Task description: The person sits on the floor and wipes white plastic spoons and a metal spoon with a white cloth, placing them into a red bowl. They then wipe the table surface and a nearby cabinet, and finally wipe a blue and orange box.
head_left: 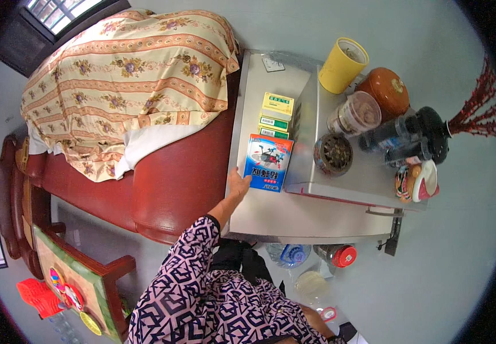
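My left hand (238,184) is closed at the lower left edge of a flat blue and orange box (269,163) with an insect picture, its thumb against the edge. Behind that box is a short row of yellow and green cartons (276,109) on a pale cabinet top (311,221). Part of my right hand (316,321) shows low in the picture beside my patterned top, far from the cabinet top; its fingers cannot be made out.
Right of the boxes, a raised grey unit (339,186) holds a yellow canister (342,66), a brown pot (384,92), a clear tub (356,114) and dark bottles (394,135). Left stands a red leather sofa (167,183) under a floral cloth (133,74). Below sits a red-lidded jar (339,255).
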The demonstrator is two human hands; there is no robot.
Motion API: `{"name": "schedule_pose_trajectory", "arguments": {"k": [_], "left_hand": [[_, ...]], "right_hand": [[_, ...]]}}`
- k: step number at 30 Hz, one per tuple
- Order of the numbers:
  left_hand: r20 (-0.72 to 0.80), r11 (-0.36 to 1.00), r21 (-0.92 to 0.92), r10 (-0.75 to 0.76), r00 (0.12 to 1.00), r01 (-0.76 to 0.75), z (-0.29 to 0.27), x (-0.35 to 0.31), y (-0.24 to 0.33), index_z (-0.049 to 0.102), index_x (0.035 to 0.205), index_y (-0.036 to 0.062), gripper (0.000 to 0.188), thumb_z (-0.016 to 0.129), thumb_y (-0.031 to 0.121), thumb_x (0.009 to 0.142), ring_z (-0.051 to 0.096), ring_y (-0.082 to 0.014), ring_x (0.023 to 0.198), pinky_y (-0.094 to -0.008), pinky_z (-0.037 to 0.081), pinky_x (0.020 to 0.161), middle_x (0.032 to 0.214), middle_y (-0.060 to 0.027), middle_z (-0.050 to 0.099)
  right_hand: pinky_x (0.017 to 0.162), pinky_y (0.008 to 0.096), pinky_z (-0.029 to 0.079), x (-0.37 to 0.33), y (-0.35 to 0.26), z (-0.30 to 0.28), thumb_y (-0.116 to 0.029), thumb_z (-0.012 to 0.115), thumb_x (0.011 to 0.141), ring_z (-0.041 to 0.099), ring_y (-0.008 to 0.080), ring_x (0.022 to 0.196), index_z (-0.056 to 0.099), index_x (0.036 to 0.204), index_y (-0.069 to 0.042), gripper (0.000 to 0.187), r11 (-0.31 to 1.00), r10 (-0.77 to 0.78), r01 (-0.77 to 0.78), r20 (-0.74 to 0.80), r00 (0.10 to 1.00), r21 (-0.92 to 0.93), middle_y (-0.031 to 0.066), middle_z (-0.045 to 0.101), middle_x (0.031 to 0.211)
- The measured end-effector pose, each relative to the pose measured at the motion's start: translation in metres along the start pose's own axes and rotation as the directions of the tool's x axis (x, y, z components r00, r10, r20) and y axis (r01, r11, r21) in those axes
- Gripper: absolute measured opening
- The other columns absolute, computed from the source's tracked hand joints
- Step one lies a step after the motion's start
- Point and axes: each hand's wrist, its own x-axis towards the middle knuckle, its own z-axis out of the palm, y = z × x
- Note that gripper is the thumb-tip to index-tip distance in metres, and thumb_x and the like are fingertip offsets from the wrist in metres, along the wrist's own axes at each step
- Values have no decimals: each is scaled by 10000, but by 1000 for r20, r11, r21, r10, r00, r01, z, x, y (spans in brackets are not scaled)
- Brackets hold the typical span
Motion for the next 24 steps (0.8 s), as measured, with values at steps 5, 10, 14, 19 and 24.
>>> {"name": "schedule_pose_trajectory", "arguments": {"k": [5, 10, 14, 19, 24], "left_hand": [[289, 965, -217, -79, 954, 146, 12, 46, -5, 491, 1157, -60, 568, 726, 174, 696, 607, -289, 907, -350, 499, 786, 1022, -215, 591], [338, 991, -126, 9, 941, 35, 5, 46, 2, 545, 889, -17, 290, 714, 142, 714, 585, -183, 718, -302, 483, 626, 807, -117, 604], [356, 895, -445, 170, 919, 6, 8, 41, -8, 532, 852, -4, 202, 676, 100, 756, 541, -126, 689, -271, 460, 600, 763, -55, 571], [518, 799, -583, 227, 825, 147, -21, 17, 22, 488, 980, 20, 177, 599, 54, 846, 542, -88, 752, -231, 471, 666, 835, -40, 566], [540, 674, -657, 109, 835, 337, -53, 1, 41, 483, 1056, 8, 242, 588, 67, 846, 569, -112, 829, -269, 512, 729, 957, -76, 582]], "right_hand": [[658, 445, 461, 19, -34, -12, -205, 605, 753, 605, 358, 766, 627, 899, 37, 283, 928, 270, -185, -243, 932, 324, 212, 622, 820], [664, 424, 468, 32, -51, -19, -202, 599, 775, 604, 323, 768, 619, 929, 23, 273, 866, 356, -182, -320, 878, 466, 179, 622, 829], [669, 407, 473, 39, -61, -27, -199, 593, 792, 604, 294, 769, 613, 953, 12, 266, 842, 376, -154, -357, 855, 518, 153, 621, 836], [675, 385, 480, 53, -71, -22, -196, 587, 814, 603, 259, 771, 605, 983, -1, 259, 795, 400, -94, -401, 824, 600, 121, 621, 845], [681, 364, 487, 57, -74, -11, -193, 580, 836, 602, 224, 773, 597, 1013, -15, 252, 745, 399, 9, -457, 795, 667, 88, 621, 853]]}}
